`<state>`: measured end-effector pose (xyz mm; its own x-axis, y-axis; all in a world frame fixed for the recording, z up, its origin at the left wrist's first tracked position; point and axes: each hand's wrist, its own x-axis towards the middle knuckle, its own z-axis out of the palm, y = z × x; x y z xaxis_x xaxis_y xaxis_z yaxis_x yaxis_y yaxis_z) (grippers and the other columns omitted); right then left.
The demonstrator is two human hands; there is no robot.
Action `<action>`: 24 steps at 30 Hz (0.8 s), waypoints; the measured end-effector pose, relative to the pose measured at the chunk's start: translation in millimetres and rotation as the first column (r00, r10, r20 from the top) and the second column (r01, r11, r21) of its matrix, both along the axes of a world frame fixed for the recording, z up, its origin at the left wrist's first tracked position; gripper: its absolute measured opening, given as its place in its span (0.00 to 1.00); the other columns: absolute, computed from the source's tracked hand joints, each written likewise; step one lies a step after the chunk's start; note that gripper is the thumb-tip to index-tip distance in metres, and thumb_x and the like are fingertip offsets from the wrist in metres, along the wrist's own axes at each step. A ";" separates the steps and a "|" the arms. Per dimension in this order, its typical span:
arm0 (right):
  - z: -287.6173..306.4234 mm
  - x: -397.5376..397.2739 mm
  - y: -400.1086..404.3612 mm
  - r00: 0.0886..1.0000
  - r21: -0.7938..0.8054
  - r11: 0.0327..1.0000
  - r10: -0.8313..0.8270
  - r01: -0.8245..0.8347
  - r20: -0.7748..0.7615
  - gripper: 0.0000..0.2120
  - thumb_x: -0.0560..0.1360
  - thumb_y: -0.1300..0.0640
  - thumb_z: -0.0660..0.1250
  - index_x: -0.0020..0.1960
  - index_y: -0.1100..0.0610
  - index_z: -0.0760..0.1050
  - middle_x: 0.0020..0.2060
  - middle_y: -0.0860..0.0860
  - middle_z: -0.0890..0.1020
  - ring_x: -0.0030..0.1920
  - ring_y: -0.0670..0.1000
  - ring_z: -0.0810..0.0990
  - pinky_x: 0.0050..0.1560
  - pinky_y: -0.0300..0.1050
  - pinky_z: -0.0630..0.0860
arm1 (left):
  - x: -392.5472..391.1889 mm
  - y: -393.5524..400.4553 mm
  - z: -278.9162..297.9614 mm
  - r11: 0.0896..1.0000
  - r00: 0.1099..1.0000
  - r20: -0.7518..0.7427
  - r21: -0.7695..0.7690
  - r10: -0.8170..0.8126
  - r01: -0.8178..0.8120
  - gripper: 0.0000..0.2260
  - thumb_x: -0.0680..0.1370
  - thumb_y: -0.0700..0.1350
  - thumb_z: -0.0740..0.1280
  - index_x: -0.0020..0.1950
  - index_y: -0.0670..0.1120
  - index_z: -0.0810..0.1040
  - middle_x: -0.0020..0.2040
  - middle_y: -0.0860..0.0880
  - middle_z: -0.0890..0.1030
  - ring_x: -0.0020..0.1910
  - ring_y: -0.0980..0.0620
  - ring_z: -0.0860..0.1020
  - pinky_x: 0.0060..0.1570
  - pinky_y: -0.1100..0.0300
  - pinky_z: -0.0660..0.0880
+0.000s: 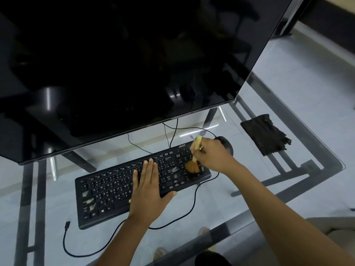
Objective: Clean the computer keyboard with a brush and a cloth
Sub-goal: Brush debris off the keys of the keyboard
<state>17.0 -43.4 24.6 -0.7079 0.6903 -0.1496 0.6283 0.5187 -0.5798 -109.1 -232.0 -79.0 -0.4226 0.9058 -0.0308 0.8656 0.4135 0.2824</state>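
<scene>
On the see-through glass table (pixel 299 104) lay the flat black keyboard (pixel 123 191). One right hand (pixel 213 156) gripped a tan brush (pixel 193 166) on its number keys; the left hand (pixel 148 186) pressed flat, holding nothing. Pale bits remained (left side too), and the dark cloth (pixel 266 137) lay unused nearby.

Only brand I can make out is "acer" on the keyboard (pixel 123 191), top edge above the number pad; keys have white letters.
</scene>
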 end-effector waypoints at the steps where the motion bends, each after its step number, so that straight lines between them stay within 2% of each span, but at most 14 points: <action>1: 2.2 0.5 -0.2 0.996 0.018 0.998 -0.065 0.066 -0.067 0.05 0.77 0.61 0.63 0.45 0.58 0.77 0.34 0.45 0.79 0.33 0.40 0.79 0.36 0.32 0.73 | 0.5 0.4 0.5 1.000 1.000 -0.002 0.000 -0.002 0.002 0.45 0.71 0.73 0.54 0.77 0.41 0.54 0.78 0.46 0.51 0.77 0.50 0.45 0.73 0.48 0.39; 3: 3.7 2.0 4.6 0.992 -0.020 0.998 -0.060 0.058 -0.111 0.05 0.76 0.62 0.63 0.45 0.59 0.77 0.32 0.44 0.79 0.32 0.37 0.79 0.36 0.28 0.74 | 0.3 0.8 0.6 1.000 1.000 -0.003 0.009 -0.003 0.003 0.45 0.71 0.72 0.54 0.77 0.41 0.53 0.78 0.46 0.51 0.77 0.50 0.45 0.73 0.49 0.39; 6: 1.8 -1.7 2.2 0.993 -0.059 0.992 0.115 -0.113 0.026 0.05 0.76 0.60 0.63 0.43 0.56 0.77 0.36 0.49 0.82 0.35 0.45 0.82 0.44 0.46 0.81 | -0.7 -1.0 -0.1 1.000 1.000 0.000 0.006 -0.001 0.001 0.45 0.71 0.72 0.54 0.77 0.41 0.54 0.78 0.45 0.52 0.77 0.49 0.46 0.73 0.48 0.39; 8: -3.9 -7.5 5.4 0.992 0.033 0.998 -0.053 0.057 -0.117 0.05 0.77 0.61 0.64 0.44 0.56 0.77 0.36 0.48 0.81 0.35 0.42 0.81 0.41 0.39 0.80 | -0.3 -1.2 0.7 1.000 1.000 0.005 0.003 0.000 -0.001 0.45 0.72 0.72 0.54 0.77 0.41 0.54 0.78 0.45 0.52 0.77 0.49 0.45 0.73 0.48 0.40; 10: 0.3 -12.3 7.7 0.935 -0.066 0.978 -0.207 0.196 -0.288 0.03 0.78 0.63 0.64 0.48 0.57 0.76 0.36 0.47 0.82 0.35 0.37 0.81 0.35 0.29 0.76 | -0.1 0.1 1.9 1.000 1.000 0.007 0.008 0.004 -0.005 0.45 0.72 0.72 0.53 0.77 0.41 0.53 0.79 0.46 0.51 0.77 0.50 0.44 0.73 0.48 0.39; 11: 2.0 -16.1 9.5 0.923 -0.149 0.970 -0.231 0.193 -0.307 0.03 0.78 0.62 0.64 0.49 0.58 0.76 0.36 0.47 0.83 0.35 0.38 0.82 0.36 0.31 0.78 | -0.8 -0.5 2.0 1.000 1.000 0.008 0.010 0.010 -0.010 0.45 0.72 0.72 0.54 0.77 0.41 0.52 0.79 0.46 0.50 0.77 0.50 0.44 0.73 0.48 0.38; 13: 2.7 -23.2 6.6 0.974 -0.240 0.967 -0.133 0.088 -0.182 0.03 0.78 0.61 0.64 0.48 0.57 0.77 0.39 0.50 0.84 0.36 0.43 0.84 0.39 0.37 0.80 | -3.1 -2.1 1.4 1.000 1.000 0.010 0.010 0.019 -0.020 0.46 0.72 0.72 0.54 0.77 0.41 0.52 0.79 0.46 0.50 0.77 0.50 0.44 0.73 0.48 0.37; 14: 0.9 -27.4 2.7 0.986 -0.196 0.979 -0.083 0.055 -0.142 0.04 0.78 0.62 0.63 0.48 0.57 0.77 0.40 0.51 0.83 0.35 0.43 0.83 0.39 0.37 0.79 | -4.5 -3.3 1.6 1.000 1.000 0.009 0.010 0.023 -0.023 0.46 0.72 0.72 0.54 0.77 0.41 0.52 0.79 0.46 0.51 0.77 0.50 0.44 0.73 0.48 0.37; 16: -3.9 -36.4 -0.6 0.965 -0.058 0.989 -0.144 0.134 -0.221 0.05 0.77 0.64 0.62 0.47 0.58 0.77 0.41 0.52 0.82 0.36 0.42 0.82 0.38 0.32 0.75 | -6.2 -5.0 3.9 1.000 1.000 0.017 0.003 0.023 -0.023 0.46 0.71 0.73 0.52 0.77 0.41 0.53 0.79 0.46 0.51 0.77 0.50 0.45 0.74 0.47 0.39; 17: -3.3 -39.3 -2.9 0.942 -0.055 0.983 -0.186 0.177 -0.278 0.05 0.77 0.64 0.62 0.48 0.58 0.76 0.41 0.52 0.82 0.35 0.40 0.81 0.36 0.29 0.74 | -7.0 -5.4 5.5 1.000 1.000 0.020 0.002 0.023 -0.023 0.45 0.71 0.73 0.52 0.77 0.41 0.54 0.79 0.46 0.51 0.77 0.50 0.44 0.75 0.46 0.40; 19: -4.0 -46.1 -5.4 0.935 -0.170 0.972 -0.209 0.165 -0.288 0.04 0.78 0.62 0.63 0.49 0.56 0.76 0.42 0.51 0.83 0.36 0.41 0.82 0.37 0.30 0.76 | -9.5 -7.0 8.0 1.000 0.999 0.024 0.004 0.026 -0.026 0.45 0.71 0.73 0.50 0.77 0.43 0.54 0.79 0.46 0.49 0.77 0.50 0.42 0.74 0.46 0.40; 21: -6.5 -51.7 -14.1 0.977 -0.269 0.962 -0.108 0.056 -0.183 0.03 0.78 0.59 0.64 0.49 0.55 0.76 0.42 0.51 0.84 0.37 0.44 0.84 0.43 0.39 0.82 | -10.2 -8.8 8.6 1.000 0.999 0.021 0.005 0.025 -0.025 0.44 0.71 0.72 0.50 0.77 0.43 0.55 0.79 0.45 0.49 0.77 0.50 0.43 0.74 0.45 0.41; 22: -9.9 -54.7 -19.2 0.985 -0.211 0.977 -0.063 0.027 -0.164 0.03 0.79 0.59 0.63 0.49 0.55 0.76 0.42 0.51 0.83 0.37 0.43 0.83 0.44 0.38 0.81 | -11.0 -10.3 8.7 1.000 0.999 0.016 0.007 0.028 -0.028 0.44 0.71 0.72 0.50 0.77 0.43 0.56 0.79 0.45 0.50 0.77 0.49 0.43 0.74 0.45 0.41; 24: -12.8 -60.4 -26.0 0.963 -0.051 0.994 -0.110 0.100 -0.246 0.03 0.79 0.61 0.62 0.49 0.55 0.74 0.41 0.49 0.80 0.34 0.37 0.79 0.38 0.28 0.75 | -12.3 -12.7 9.5 0.999 0.999 0.009 -0.003 0.032 -0.032 0.43 0.72 0.71 0.51 0.77 0.42 0.56 0.79 0.45 0.50 0.77 0.49 0.44 0.74 0.44 0.41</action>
<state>-43.4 -69.4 11.8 -0.6499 0.7600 -0.0055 0.5120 0.4325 -0.7422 -121.4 -244.7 -69.6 -0.4515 0.8915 -0.0372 0.8491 0.4420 0.2893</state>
